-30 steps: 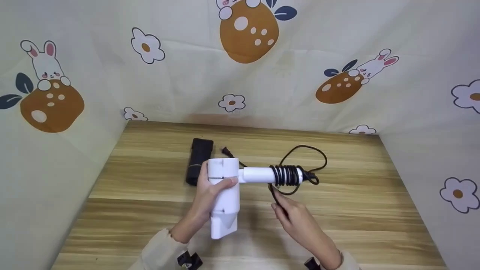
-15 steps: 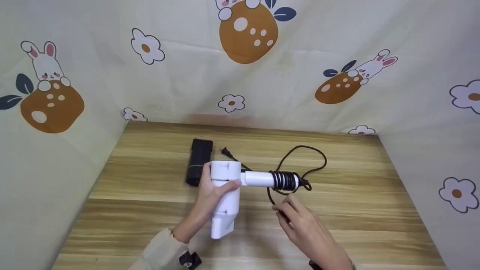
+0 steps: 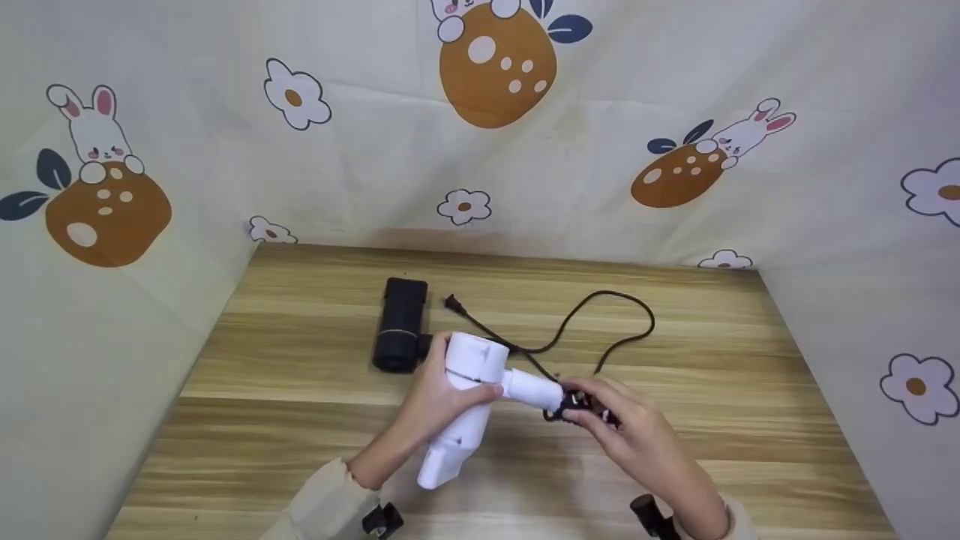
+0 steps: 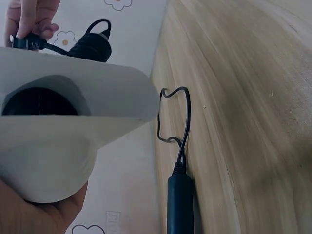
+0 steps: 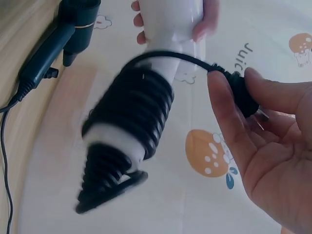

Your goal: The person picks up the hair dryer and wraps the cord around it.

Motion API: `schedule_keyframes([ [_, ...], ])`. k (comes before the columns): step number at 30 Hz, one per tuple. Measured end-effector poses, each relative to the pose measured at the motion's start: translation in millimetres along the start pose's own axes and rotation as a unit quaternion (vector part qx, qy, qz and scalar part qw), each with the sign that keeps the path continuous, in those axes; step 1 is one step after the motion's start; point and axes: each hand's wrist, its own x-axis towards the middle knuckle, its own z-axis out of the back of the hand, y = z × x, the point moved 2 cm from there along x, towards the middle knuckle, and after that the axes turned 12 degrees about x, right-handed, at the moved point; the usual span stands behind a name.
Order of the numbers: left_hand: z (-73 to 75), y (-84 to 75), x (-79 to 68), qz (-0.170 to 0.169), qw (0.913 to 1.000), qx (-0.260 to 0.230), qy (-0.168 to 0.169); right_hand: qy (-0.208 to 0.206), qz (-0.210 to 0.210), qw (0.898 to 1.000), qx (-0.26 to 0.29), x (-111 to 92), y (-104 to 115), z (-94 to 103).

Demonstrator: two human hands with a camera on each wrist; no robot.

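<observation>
My left hand (image 3: 431, 394) grips the barrel of a white hair dryer (image 3: 476, 356), which is held above the table with its nozzle (image 4: 117, 92) towards me. The dryer's black cord (image 5: 141, 102) is wound in several close turns round the handle. Near the handle's end, my right hand (image 3: 652, 439) pinches the black plug (image 5: 242, 92) between thumb and fingers. One metal prong of the plug shows in the right wrist view. From the plug a short stretch of cord arches over to the coil. The head view hides most of the coil behind my right fingers.
Just behind my left hand, a dark hair dryer (image 3: 400, 326) lies on the wooden table (image 3: 300, 435). Its cord (image 3: 651, 319) loops to the right, and its plug (image 3: 453, 302) lies beside the dryer. Patterned cloth (image 3: 375, 150) hangs round the table's back and sides.
The white hair dryer has tilted, its handle now slanting down to the right and towards me. My right hand has moved right, and the handle's end now sits by its fingers.
</observation>
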Motion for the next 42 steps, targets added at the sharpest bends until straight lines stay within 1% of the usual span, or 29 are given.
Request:
schedule_keyframes([
  [1, -0.7, -0.7, -0.6, -0.007, 0.9999, 0.011, 0.008, -0.004, -0.007, 1.0, -0.009, 0.8, -1.7, 1.8],
  [3, -1.9, -2.2, -2.1, -0.022, 0.9991, 0.027, 0.023, -0.01, -0.028, 1.0, -0.009, 1.5, -6.1, 4.7],
  [6, -2.8, -4.1, -4.0, -0.039, 0.9978, 0.032, 0.044, -0.023, -0.077, 0.997, 0.004, 0.7, -13.6, 7.5],
  [9, -2.0, -6.4, -5.2, -0.056, 0.9962, 0.036, 0.056, -0.029, -0.134, 0.99, 0.025, -0.4, -21.1, 9.4],
  [11, -1.0, -7.8, -5.3, -0.068, 0.9947, 0.044, 0.064, -0.024, -0.17, 0.984, 0.048, -0.8, -26.0, 10.1],
  [13, 0.1, -8.7, -5.5, -0.08, 0.9928, 0.052, 0.073, -0.009, -0.203, 0.975, 0.089, -1.2, -31.1, 10.3],
  [14, 0.6, -9.1, -5.5, -0.086, 0.9919, 0.052, 0.078, 0.001, -0.218, 0.969, 0.116, -1.5, -34.0, 10.1],
  [15, 1.2, -9.5, -5.7, -0.091, 0.9911, 0.051, 0.084, 0.011, -0.231, 0.962, 0.148, -1.8, -37.1, 10.0],
  [17, 2.1, -10.1, -5.8, -0.101, 0.9896, 0.043, 0.093, 0.032, -0.255, 0.942, 0.217, -3.3, -44.1, 9.3],
  [19, 2.7, -10.6, -6.0, -0.115, 0.9879, 0.031, 0.1, 0.05, -0.268, 0.917, 0.29, -5.5, -52.1, 8.0],
  [20, 2.8, -10.8, -6.1, -0.121, 0.9869, 0.022, 0.104, 0.061, -0.267, 0.903, 0.332, -7.1, -56.1, 6.8],
  [22, 2.7, -10.3, -6.6, -0.134, 0.9847, 0.008, 0.112, 0.085, -0.256, 0.868, 0.417, -10.9, -63.8, 2.7],
  [23, 2.5, -10.0, -7.2, -0.14, 0.9832, 0.001, 0.117, 0.099, -0.245, 0.847, 0.461, -12.9, -67.3, -0.5],
  [24, 2.1, -9.6, -7.9, -0.146, 0.9816, -0.005, 0.123, 0.115, -0.234, 0.824, 0.503, -15.2, -70.4, -4.1],
  [25, 1.6, -9.2, -8.5, -0.152, 0.9799, -0.011, 0.129, 0.135, -0.225, 0.796, 0.545, -17.4, -72.9, -8.4],
  [26, 1.1, -8.8, -9.0, -0.158, 0.9781, -0.017, 0.134, 0.156, -0.221, 0.766, 0.583, -19.7, -74.7, -13.0],
  [27, 0.4, -8.6, -9.1, -0.168, 0.9759, -0.022, 0.138, 0.176, -0.217, 0.739, 0.612, -22.1, -75.7, -17.5],
  [28, -0.3, -8.4, -9.2, -0.178, 0.9735, -0.025, 0.141, 0.197, -0.211, 0.711, 0.642, -24.7, -75.9, -21.9],
  [29, -1.0, -8.5, -9.2, -0.189, 0.971, -0.027, 0.144, 0.218, -0.208, 0.683, 0.666, -27.8, -74.6, -25.7],
  [30, -1.7, -8.7, -8.8, -0.202, 0.9683, -0.028, 0.144, 0.237, -0.202, 0.659, 0.685, -30.7, -71.9, -29.2],
  [32, -3.0, -8.8, -8.2, -0.227, 0.9626, -0.029, 0.144, 0.276, -0.18, 0.604, 0.726, -34.2, -63.9, -36.0],
  [34, -3.7, -8.6, -8.1, -0.252, 0.9566, -0.03, 0.143, 0.299, -0.171, 0.554, 0.758, -37.3, -52.1, -40.8],
  [35, -3.9, -8.4, -8.4, -0.261, 0.9543, -0.031, 0.142, 0.301, -0.17, 0.538, 0.768, -38.6, -45.5, -42.7],
  [37, -3.8, -7.6, -9.2, -0.279, 0.9501, -0.026, 0.137, 0.291, -0.183, 0.522, 0.781, -39.6, -33.8, -45.5],
  [38, -3.6, -7.5, -9.4, -0.287, 0.9482, -0.022, 0.134, 0.283, -0.197, 0.517, 0.784, -40.2, -29.1, -45.9],
  [39, -3.4, -7.3, -9.5, -0.296, 0.9463, -0.016, 0.13, 0.272, -0.209, 0.518, 0.783, -40.6, -25.1, -45.8],
  [40, -3.3, -7.0, -9.3, -0.302, 0.945, -0.008, 0.125, 0.266, -0.213, 0.522, 0.782, -40.6, -22.8, -45.1],
  [42, -3.1, -6.9, -7.6, -0.314, 0.9424, 0.008, 0.114, 0.26, -0.209, 0.535, 0.776, -39.1, -22.0, -42.8],
])
